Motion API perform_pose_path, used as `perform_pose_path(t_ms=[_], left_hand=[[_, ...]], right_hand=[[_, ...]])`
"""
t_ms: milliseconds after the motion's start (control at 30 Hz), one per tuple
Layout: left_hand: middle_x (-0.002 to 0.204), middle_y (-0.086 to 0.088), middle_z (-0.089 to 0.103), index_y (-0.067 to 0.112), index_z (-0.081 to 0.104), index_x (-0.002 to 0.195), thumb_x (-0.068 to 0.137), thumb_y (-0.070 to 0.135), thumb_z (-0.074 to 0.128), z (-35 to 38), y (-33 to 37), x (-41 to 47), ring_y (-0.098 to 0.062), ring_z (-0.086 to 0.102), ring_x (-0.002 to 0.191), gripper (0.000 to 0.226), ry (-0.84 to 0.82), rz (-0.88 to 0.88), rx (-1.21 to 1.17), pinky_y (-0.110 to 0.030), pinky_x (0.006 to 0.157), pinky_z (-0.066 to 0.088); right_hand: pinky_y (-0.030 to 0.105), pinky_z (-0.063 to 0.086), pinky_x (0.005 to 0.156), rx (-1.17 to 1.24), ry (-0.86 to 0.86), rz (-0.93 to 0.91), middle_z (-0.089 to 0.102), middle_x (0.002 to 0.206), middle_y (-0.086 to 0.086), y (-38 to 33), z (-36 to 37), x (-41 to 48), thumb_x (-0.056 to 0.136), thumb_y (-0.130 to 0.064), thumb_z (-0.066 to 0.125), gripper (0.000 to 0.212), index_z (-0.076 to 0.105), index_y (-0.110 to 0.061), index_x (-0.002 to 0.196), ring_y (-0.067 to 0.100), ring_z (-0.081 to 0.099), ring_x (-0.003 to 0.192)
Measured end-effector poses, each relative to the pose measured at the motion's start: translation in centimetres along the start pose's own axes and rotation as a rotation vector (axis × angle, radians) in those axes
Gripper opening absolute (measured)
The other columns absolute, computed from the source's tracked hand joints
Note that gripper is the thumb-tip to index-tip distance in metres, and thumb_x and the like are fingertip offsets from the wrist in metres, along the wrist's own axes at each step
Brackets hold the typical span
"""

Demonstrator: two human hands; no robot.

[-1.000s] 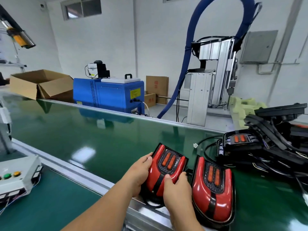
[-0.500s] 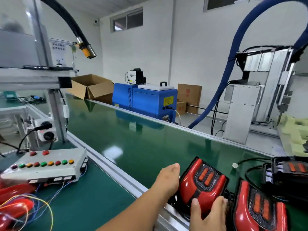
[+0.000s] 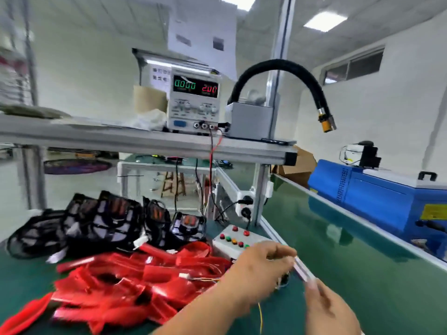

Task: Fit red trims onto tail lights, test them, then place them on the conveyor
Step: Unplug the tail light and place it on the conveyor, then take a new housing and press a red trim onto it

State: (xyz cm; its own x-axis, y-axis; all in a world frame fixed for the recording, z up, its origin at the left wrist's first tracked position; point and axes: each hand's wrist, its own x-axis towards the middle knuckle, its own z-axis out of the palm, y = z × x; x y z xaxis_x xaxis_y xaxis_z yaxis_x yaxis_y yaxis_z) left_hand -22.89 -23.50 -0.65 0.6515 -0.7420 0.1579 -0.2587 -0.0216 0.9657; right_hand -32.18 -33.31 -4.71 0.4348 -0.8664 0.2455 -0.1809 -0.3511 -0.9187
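Head cam, only view we've got, and it's pretty smeared with motion blur.

Both hands are low in the shot over the front edge of the worktop (image 3: 31, 281), next to the conveyor (image 3: 350, 257). On the left hand (image 3: 261, 269) the fingers look curled, but honestly I can't tell if its grip is clamped on anything. The right hand (image 3: 331, 310) has its fingers fairly straight, grip apart, with nothing in it that I can see.

The task stuff is off to the left. There's a messy heap of red trims (image 3: 135, 279) on the worktop, with a pile of bare black tail lights (image 3: 108, 221) just behind it and touching it. The push-button test box (image 3: 234, 238) sits just beside the left hand, and the bench power supply (image 3: 194, 102) is up on the shelf.

My read is this is the start of a cycle, so nothing is fitted yet. The next move would be reaching left for one black light plus one trim. The wires are tangled in there, so it'll want a clean single pick.
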Motion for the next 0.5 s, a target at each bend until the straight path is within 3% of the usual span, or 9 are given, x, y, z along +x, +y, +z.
perform_pose_path(t_ms=[67, 200, 267, 400, 500], left_hand=[[0.084, 0.010, 0.065, 0.026, 0.068, 0.100, 0.097, 0.018, 0.057, -4.4, -0.8, -0.4, -0.001, 0.056, 0.074, 0.014, 0.096, -0.036, -0.011, -0.009, 0.066, 0.043], [0.087, -0.003, 0.064, 0.021, 0.066, 0.103, 0.098, 0.014, 0.055, -12.3, -2.8, -1.4, -0.011, 0.056, 0.075, 0.014, 0.318, -0.129, -0.010, -0.015, 0.060, 0.044], [0.088, 0.000, 0.065, 0.018, 0.065, 0.111, 0.098, 0.016, 0.055, -15.9, -4.2, -1.7, -0.012, 0.059, 0.080, 0.017, 0.444, -0.180, 0.012, -0.019, 0.065, 0.047], [0.110, 0.001, 0.065, 0.018, 0.058, 0.129, 0.098, 0.022, 0.054, -21.7, -7.2, -2.2, -0.013, 0.063, 0.095, 0.031, 0.637, -0.262, 0.104, -0.033, 0.088, 0.054], [0.106, 0.006, 0.060, 0.015, 0.051, 0.139, 0.097, 0.022, 0.052, -24.5, -9.1, -1.7, -0.004, 0.056, 0.077, 0.042, 0.754, -0.291, 0.201, -0.023, 0.066, 0.048]], right_hand=[[0.032, 0.040, 0.085, -0.166, -0.208, -0.073, 0.068, 0.112, 0.018, -2.3, 4.4, -0.2, 0.101, -0.029, 0.048, 0.032, 0.072, -0.009, 0.109, 0.030, 0.060, 0.107], [0.034, 0.033, 0.059, -0.155, -0.389, -0.179, 0.055, 0.063, 0.007, -6.5, 11.9, 0.0, 0.102, -0.029, 0.044, 0.046, 0.054, -0.011, 0.061, 0.023, 0.051, 0.065], [0.034, 0.028, 0.055, -0.121, -0.452, -0.182, 0.049, 0.058, 0.006, -7.7, 15.9, -0.2, 0.102, -0.027, 0.043, 0.049, 0.045, -0.010, 0.056, 0.022, 0.045, 0.057], [0.028, 0.025, 0.048, -0.042, -0.550, -0.069, 0.040, 0.050, 0.001, -9.6, 22.8, -0.6, 0.101, -0.027, 0.046, 0.051, 0.039, -0.014, 0.052, 0.016, 0.036, 0.047], [0.026, 0.028, 0.048, -0.071, -0.573, -0.013, 0.045, 0.059, 0.001, -10.2, 27.3, -0.7, 0.101, -0.027, 0.046, 0.043, 0.042, -0.014, 0.060, 0.015, 0.041, 0.052]])
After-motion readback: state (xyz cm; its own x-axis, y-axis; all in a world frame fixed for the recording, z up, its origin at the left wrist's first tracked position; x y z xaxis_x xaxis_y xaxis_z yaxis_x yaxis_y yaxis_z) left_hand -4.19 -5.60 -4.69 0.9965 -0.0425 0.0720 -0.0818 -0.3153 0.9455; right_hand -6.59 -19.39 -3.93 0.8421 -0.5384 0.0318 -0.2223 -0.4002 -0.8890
